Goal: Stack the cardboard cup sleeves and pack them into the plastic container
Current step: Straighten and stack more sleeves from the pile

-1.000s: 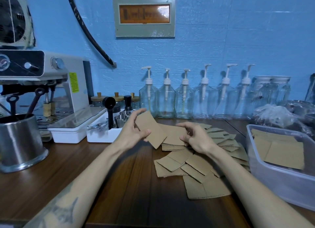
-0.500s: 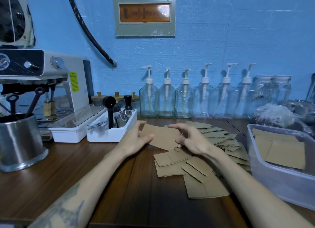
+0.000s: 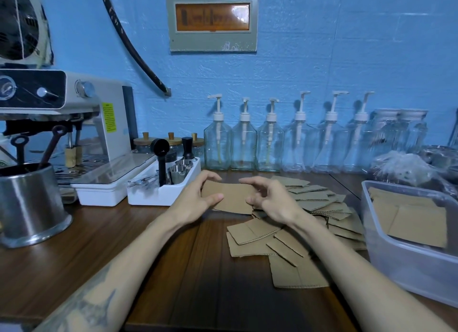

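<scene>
Both hands (image 3: 195,200) (image 3: 272,200) hold one cardboard sleeve (image 3: 231,196) beside the scattered pile (image 3: 322,207).

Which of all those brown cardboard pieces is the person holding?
The cardboard sleeve between the left hand and right hand, raised at the pile's left end. All the other sleeves lie loose on the table or inside the plastic container.

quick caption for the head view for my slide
Both hands, left hand and right hand, hold a cardboard sleeve beside scattered sleeves and a plastic container.
</scene>
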Tool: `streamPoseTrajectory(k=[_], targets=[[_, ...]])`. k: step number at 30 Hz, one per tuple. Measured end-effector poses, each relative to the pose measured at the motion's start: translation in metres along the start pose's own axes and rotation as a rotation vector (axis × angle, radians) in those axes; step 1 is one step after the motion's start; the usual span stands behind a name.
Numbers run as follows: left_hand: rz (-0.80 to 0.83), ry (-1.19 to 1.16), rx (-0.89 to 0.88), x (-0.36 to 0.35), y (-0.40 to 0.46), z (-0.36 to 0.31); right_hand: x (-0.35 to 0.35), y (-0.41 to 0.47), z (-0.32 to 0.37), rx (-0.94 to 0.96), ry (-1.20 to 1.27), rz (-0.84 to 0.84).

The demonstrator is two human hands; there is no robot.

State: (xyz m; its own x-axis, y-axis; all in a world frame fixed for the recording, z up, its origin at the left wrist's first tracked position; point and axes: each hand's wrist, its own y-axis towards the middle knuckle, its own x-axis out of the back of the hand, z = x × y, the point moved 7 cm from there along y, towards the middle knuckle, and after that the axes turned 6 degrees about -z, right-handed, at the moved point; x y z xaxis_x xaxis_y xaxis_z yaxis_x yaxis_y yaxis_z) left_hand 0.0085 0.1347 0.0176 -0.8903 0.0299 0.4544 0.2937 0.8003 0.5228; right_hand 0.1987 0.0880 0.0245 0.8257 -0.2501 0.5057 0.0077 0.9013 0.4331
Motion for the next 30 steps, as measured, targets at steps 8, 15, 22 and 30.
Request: streamPoseTrajectory(k=[8, 15, 22, 30], targets=[[0.145, 0.010, 0.039, -0.009, -0.015, 0.005, -0.007, -0.004, 0.001, 0.022, -0.087, 0.072], [0.027, 0.027, 0.076, 0.009, -0.022, 0.016, 0.005, -0.010, 0.005, 0.008, -0.091, 0.107], [-0.006, 0.013, 0.106, 0.014, -0.023, 0.017, 0.023, -0.027, 0.013, 0.009, -0.251, 0.231], [0.043, 0.030, 0.102, 0.016, -0.026, 0.016, -0.004, -0.040, 0.008, -0.013, -0.452, 0.514]])
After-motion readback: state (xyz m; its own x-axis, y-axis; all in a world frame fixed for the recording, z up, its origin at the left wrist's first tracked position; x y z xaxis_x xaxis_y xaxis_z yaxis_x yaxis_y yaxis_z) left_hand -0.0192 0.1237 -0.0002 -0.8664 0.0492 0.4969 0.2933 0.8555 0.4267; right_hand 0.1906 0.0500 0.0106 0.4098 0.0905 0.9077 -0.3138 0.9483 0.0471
